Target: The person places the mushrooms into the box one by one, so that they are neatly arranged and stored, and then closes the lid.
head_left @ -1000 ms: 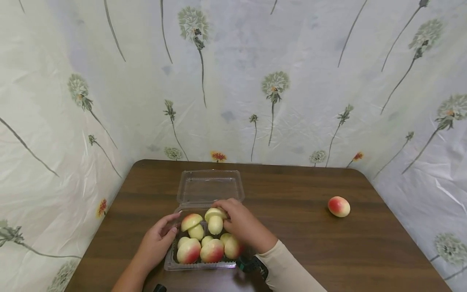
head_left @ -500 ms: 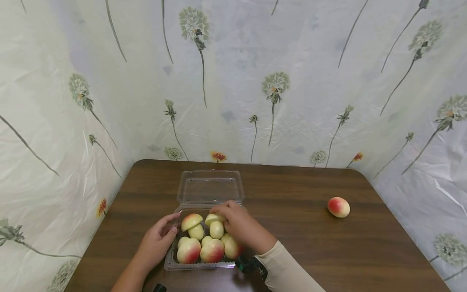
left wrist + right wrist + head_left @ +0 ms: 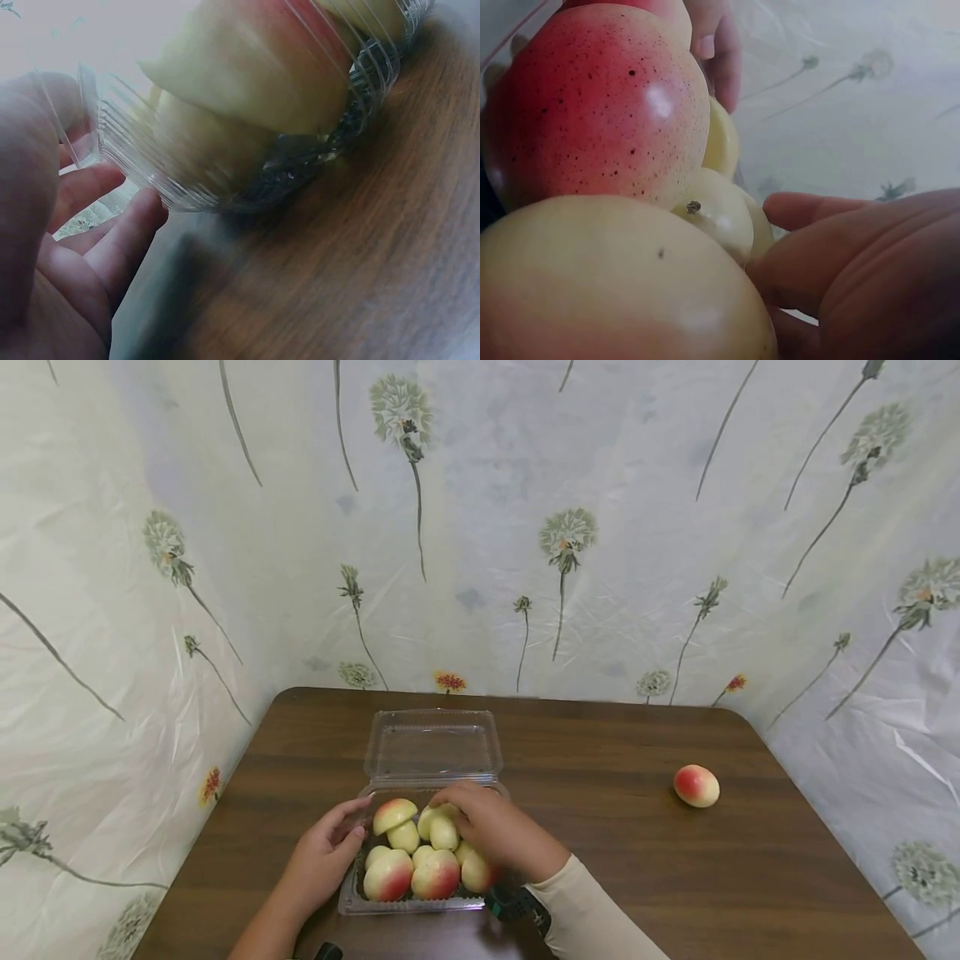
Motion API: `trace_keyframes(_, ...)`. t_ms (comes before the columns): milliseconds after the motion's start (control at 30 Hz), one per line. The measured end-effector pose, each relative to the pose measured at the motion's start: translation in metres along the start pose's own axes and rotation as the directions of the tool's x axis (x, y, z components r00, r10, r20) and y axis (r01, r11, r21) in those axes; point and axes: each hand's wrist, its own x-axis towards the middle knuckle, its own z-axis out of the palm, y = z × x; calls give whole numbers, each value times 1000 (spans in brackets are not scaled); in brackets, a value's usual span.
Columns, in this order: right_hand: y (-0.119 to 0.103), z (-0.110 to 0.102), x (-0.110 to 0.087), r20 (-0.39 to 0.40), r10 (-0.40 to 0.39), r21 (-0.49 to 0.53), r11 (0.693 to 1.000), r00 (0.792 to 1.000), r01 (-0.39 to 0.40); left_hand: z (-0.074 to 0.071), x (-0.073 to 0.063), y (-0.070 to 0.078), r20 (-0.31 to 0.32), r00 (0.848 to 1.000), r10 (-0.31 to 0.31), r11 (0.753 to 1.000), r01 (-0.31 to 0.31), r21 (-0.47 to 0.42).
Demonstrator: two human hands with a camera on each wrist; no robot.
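Note:
A clear plastic clamshell box (image 3: 416,906) holds several pale yellow and red mushroom-shaped pieces, which look like imitation mushrooms. My left hand (image 3: 322,856) rests against the box's left side, its fingertips (image 3: 142,206) touching the ribbed wall with fingers loosely bent. Over the box's back right part, my right hand (image 3: 498,827) holds a pale mushroom (image 3: 444,832) by its cap. Its thumb and fingers reach round this mushroom (image 3: 724,214) in the right wrist view, though part of the grip is hidden. Beside it lies another mushroom (image 3: 395,817) on its side; a red-tinged mushroom (image 3: 437,877) sits in front.
The box's hinged lid (image 3: 435,743) lies back behind it. One more red and yellow piece (image 3: 697,786) lies apart on the right of the brown wooden table (image 3: 600,752). A floral curtain (image 3: 480,527) closes in the back and sides.
My right hand has shifted slightly and turned the pale mushroom, so its cap now leans left of its stem. The left hand and the box have stayed put.

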Motion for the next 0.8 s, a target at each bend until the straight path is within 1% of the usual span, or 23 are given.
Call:
trace_keyframes(100, 0, -1, 0, 15, 4, 36, 999, 1000, -5, 0, 0, 0, -3, 1000, 4, 1000, -4, 2)
trace_keyframes(200, 1, -3, 0, 36, 41, 85, 995, 999, -44, 0, 0, 0, -5, 1000, 13, 1000, -13, 2)
trace_keyframes(300, 1, -7, -2, 37, 90, 134, 987, 995, -94, -1, 1, 0, -8, 1000, 21, 1000, -21, 2)
trace_keyframes(400, -1, -13, -6, 21, 155, 169, 973, 988, -156, -1, 2, 1, -6, 1000, 20, 1000, -20, 10)
trace_keyframes(500, -4, -19, -11, -5, 197, 198, 961, 980, -192, -1, 2, 1, -6, 1000, 14, 1000, -13, 20)
trace_keyframes(600, -7, -22, -15, 3, 184, 196, 964, 983, -181, 0, 2, 1, -3, 1000, 5, 1000, -5, 24)
trace_keyframes(700, -10, -21, -19, 51, 127, 153, 979, 991, -133, 0, 1, -1, -2, 1000, 4, 1000, -4, 20)
trace_keyframes(800, -13, -18, -21, 106, 103, 136, 984, 989, -117, 0, 1, -2, -1, 1000, 10, 1000, -10, 13)
